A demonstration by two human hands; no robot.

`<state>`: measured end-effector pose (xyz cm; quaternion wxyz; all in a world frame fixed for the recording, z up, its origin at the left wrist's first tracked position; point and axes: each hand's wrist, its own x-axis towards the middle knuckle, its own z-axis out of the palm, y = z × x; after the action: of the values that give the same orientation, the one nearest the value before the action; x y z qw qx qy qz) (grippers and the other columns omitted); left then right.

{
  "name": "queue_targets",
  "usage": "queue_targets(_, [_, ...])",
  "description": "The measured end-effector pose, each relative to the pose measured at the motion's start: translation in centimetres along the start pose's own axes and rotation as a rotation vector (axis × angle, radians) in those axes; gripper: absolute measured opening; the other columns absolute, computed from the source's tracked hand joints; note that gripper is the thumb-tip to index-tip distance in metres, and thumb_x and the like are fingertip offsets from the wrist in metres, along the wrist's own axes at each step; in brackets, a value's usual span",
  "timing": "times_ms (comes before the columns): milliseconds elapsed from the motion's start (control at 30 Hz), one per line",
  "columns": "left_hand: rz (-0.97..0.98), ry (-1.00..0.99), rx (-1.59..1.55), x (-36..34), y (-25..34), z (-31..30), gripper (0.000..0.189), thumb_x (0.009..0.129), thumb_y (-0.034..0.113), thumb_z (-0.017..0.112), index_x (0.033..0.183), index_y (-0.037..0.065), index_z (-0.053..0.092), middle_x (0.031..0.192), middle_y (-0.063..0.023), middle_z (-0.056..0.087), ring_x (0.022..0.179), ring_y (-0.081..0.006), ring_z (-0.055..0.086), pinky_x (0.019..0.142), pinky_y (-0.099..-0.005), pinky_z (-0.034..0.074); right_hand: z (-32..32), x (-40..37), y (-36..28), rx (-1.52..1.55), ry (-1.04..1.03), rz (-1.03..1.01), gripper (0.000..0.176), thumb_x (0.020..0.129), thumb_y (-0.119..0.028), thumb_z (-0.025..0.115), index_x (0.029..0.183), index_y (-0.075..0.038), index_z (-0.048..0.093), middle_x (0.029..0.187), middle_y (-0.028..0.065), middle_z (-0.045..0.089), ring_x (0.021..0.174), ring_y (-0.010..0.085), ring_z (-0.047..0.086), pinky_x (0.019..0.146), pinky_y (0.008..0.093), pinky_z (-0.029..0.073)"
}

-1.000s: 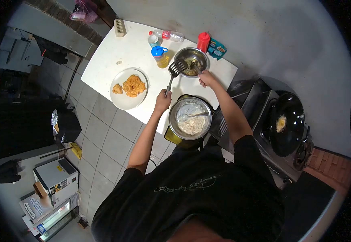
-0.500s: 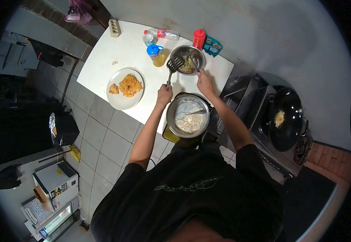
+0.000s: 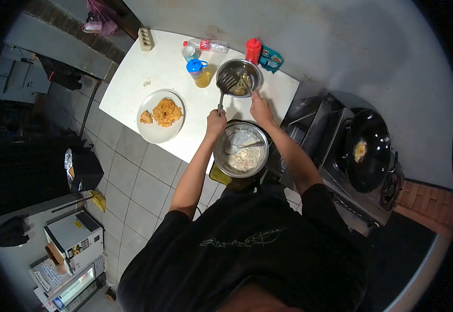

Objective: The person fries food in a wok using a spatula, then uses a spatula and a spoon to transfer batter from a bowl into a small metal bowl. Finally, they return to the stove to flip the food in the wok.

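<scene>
My left hand [image 3: 216,124] is closed round the handle of a black slotted spatula [image 3: 228,80]. The spatula's blade is inside the near-left rim of a small metal bowl [image 3: 259,71]. My right hand [image 3: 261,110] grips a thin metal utensil, apparently a spoon [image 3: 247,86], whose far end is in the same bowl. Yellowish-brown bits of food [image 3: 240,88] lie in the bottom of that bowl. Closer to my body, a larger metal bowl [image 3: 217,156] holds pale, lumpy batter [image 3: 245,158] with a spoon resting in it.
On the white table [image 3: 127,78] stand a plate [image 3: 155,136] of golden fried food, a blue-capped oil bottle [image 3: 200,75], a cup [image 3: 189,52], a lying plastic bottle [image 3: 211,46], a red squeeze bottle [image 3: 253,51] and a teal packet [image 3: 271,60]. Right, a black wok [image 3: 369,174] holds a frying piece [image 3: 360,151].
The spatula blade has dropped lower into the small bowl, and my left hand has shifted slightly right and nearer my body. My right hand has moved slightly with its utensil.
</scene>
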<state>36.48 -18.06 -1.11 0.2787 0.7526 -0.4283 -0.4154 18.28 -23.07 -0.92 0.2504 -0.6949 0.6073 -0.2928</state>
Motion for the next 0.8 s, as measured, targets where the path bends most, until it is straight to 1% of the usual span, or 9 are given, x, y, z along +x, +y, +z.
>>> queue_targets(100, [0.022,0.039,0.012,-0.1,0.4,-0.4,0.035,0.09,0.026,0.048,0.091,-0.007,0.061,0.083,-0.0299,0.062,0.082,-0.0431,0.061,0.073,-0.0459,0.047,0.8,-0.3,1.8,-0.056,-0.079,0.057,0.015,0.085,-0.003,0.043,0.1,-0.003,0.045,0.068,0.0292,0.057,0.071,0.0495,0.055,0.065,0.0569,0.04])
queue_targets(200, [-0.065,-0.009,-0.082,-2.0,3.2,-1.9,0.034,0.09,0.025,0.048,0.09,-0.006,0.061,0.081,-0.0288,0.062,0.08,-0.0426,0.062,0.071,-0.045,0.047,0.1,-0.4,0.7,-0.03,-0.034,0.068,0.017,0.084,-0.002,0.044,0.1,-0.004,0.046,0.069,0.0282,0.057,0.072,0.0492,0.056,0.064,0.0562,0.041])
queue_targets(233, [-0.066,-0.01,-0.081,-1.6,2.5,-1.5,0.034,0.09,0.025,0.048,0.09,-0.006,0.061,0.081,-0.0288,0.062,0.08,-0.0426,0.062,0.071,-0.045,0.047,-0.6,-0.3,-0.6,0.034,0.007,0.05,0.017,0.083,-0.002,0.043,0.1,-0.004,0.046,0.069,0.0278,0.057,0.072,0.0486,0.056,0.064,0.0559,0.041])
queue_targets(367, [0.042,0.043,-0.001,-0.3,0.8,-0.4,0.033,0.09,0.025,0.049,0.088,-0.006,0.061,0.079,-0.0283,0.062,0.079,-0.0425,0.062,0.071,-0.0447,0.048,-1.2,0.1,-2.8,0.102,0.054,0.053,0.018,0.082,-0.001,0.043,0.1,-0.003,0.047,0.067,0.0271,0.057,0.071,0.0464,0.058,0.065,0.0545,0.042])
queue_targets(500, [0.051,0.078,-0.03,-0.3,1.1,-0.5,0.033,0.089,0.024,0.049,0.089,-0.006,0.061,0.08,-0.0284,0.062,0.081,-0.0424,0.062,0.072,-0.0447,0.048,0.6,-0.1,0.9,0.021,0.02,0.026,0.02,0.082,0.0,0.044,0.102,-0.004,0.046,0.068,0.0268,0.057,0.073,0.0458,0.058,0.065,0.0535,0.043])
queue_targets(567, [0.047,0.079,-0.029,0.0,1.1,-0.7,0.033,0.089,0.024,0.049,0.089,-0.006,0.061,0.08,-0.0283,0.062,0.081,-0.0425,0.062,0.072,-0.0447,0.048,0.8,-0.2,1.5,-0.009,-0.052,0.14,0.02,0.082,0.001,0.044,0.102,-0.003,0.047,0.073,0.0263,0.059,0.075,0.0451,0.058,0.065,0.0525,0.044])
queue_targets(600, [0.043,0.08,-0.027,0.1,1.0,-0.7,0.033,0.089,0.024,0.049,0.089,-0.006,0.062,0.08,-0.0282,0.062,0.082,-0.0425,0.062,0.073,-0.0446,0.047,0.6,-0.2,1.1,-0.011,-0.057,0.137,0.02,0.082,0.001,0.044,0.102,-0.003,0.047,0.073,0.0263,0.059,0.075,0.0451,0.058,0.065,0.0525,0.044])
queue_targets(667, [0.034,0.063,-0.024,0.0,1.1,-0.8,0.033,0.089,0.024,0.049,0.09,-0.006,0.062,0.081,-0.0279,0.063,0.082,-0.0423,0.062,0.073,-0.0445,0.047,-0.4,-0.3,-0.8,0.087,0.122,-0.015,0.017,0.082,0.001,0.043,0.098,-0.001,0.048,0.079,0.0258,0.06,0.076,0.0445,0.058,0.065,0.0519,0.044])
queue_targets(800, [0.037,0.037,-0.038,-0.4,1.4,-0.6,0.033,0.09,0.024,0.049,0.091,-0.006,0.062,0.082,-0.0276,0.063,0.083,-0.0415,0.062,0.074,-0.0437,0.047,-0.4,-0.2,-1.8,0.076,0.102,0.05,0.02,0.082,0.001,0.044,0.102,-0.002,0.048,0.08,0.0253,0.06,0.077,0.0446,0.058,0.066,0.051,0.044])
